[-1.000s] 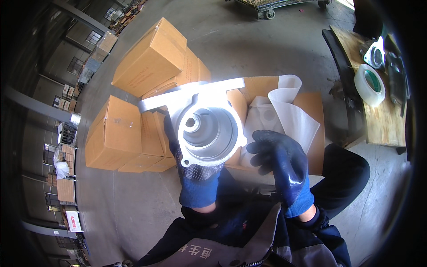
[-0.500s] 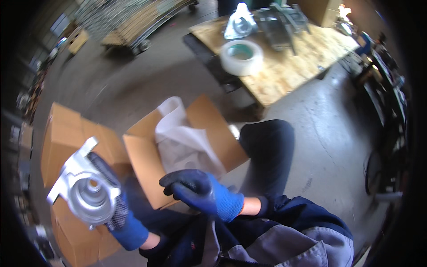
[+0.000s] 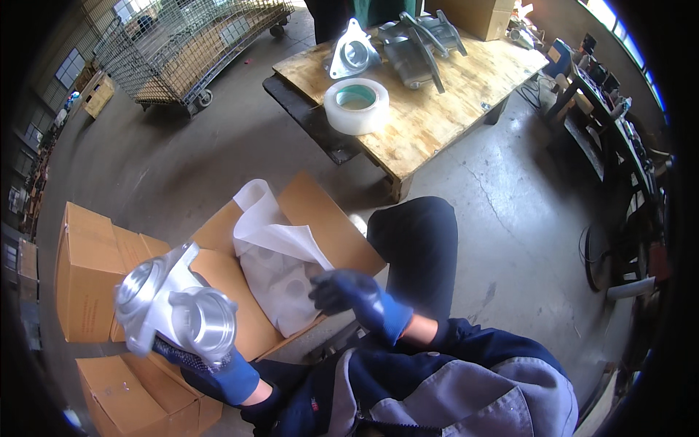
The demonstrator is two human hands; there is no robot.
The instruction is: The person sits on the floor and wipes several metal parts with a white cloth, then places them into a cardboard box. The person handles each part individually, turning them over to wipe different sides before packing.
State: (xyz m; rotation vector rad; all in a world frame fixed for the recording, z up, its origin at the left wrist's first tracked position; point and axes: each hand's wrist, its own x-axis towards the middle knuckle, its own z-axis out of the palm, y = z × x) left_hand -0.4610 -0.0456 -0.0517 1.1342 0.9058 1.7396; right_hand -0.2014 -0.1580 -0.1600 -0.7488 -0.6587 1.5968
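Note:
My left hand, in a blue glove, grips a shiny cast metal part with a round flange and a cylindrical neck, held up at the lower left. My right hand, also gloved, hovers with fingers spread and nothing in it over an open cardboard box. White foam wrapping sheet sticks up out of that box, just left of my right hand.
Closed cardboard boxes are stacked on the floor at the left. A low wooden table ahead carries a big roll of clear tape and more metal castings. A wire mesh cart stands at the far left.
My view has swung from the boxes toward the table. The metal part moved from the centre to the lower left in my left hand; my right hand stays free over the open box.

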